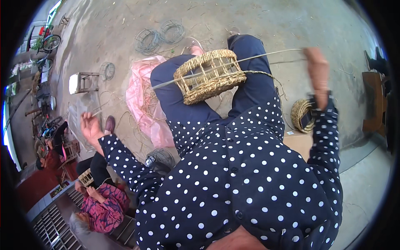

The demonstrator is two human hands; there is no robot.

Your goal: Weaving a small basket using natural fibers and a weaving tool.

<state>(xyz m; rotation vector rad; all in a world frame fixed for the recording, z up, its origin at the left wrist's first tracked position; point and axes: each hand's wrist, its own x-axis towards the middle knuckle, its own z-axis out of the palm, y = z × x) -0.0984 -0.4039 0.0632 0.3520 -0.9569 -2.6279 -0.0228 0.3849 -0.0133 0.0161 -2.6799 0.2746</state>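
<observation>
A woven straw basket frame (212,77) with wire ribs lies across my lap, tilted on its side. Its rim and lower band are wrapped in twisted straw, with gaps between the ribs. My right hand (317,68), raised to the right and blurred by motion, is closed on a long straw strand (275,52) that stretches leftward across the basket. A braided straw cord (266,73) trails off the basket's right side. Away from the basket on the left, my left hand (91,127) hangs in the air with loosely bent fingers apart; I see nothing clearly held in it.
Pink plastic sheeting (135,83) with loose straw lies by my left leg. Wire frames (171,31) rest on the floor ahead. A small stool (85,83) stands left. Another person (104,204) sits lower left with a basket. A round straw basket (301,114) and cardboard box (296,143) are right.
</observation>
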